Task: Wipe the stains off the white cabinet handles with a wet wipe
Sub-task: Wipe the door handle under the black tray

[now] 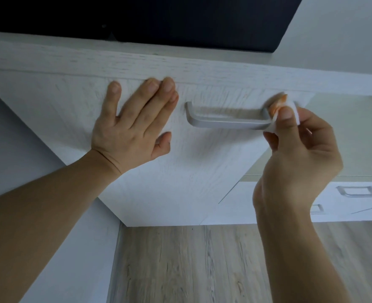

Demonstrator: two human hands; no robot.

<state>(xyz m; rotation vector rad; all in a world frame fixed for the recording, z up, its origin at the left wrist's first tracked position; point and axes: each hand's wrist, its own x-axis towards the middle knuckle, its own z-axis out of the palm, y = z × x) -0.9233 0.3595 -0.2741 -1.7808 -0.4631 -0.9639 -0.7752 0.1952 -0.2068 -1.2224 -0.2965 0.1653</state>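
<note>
Pinching one orange-stained wipe (277,106) in my right hand (299,154) against the center handle (226,119), one of three, my left hand (132,125) lies flat on the cabinet (180,171).

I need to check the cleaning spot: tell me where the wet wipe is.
In the head view the wet wipe is right of centre, pinched by the right hand against the right end of the cabinet handle.

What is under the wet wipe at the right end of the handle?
The handle's right end is under the wet wipe, pinched by the right hand. That end and any stain on it are covered.
</note>
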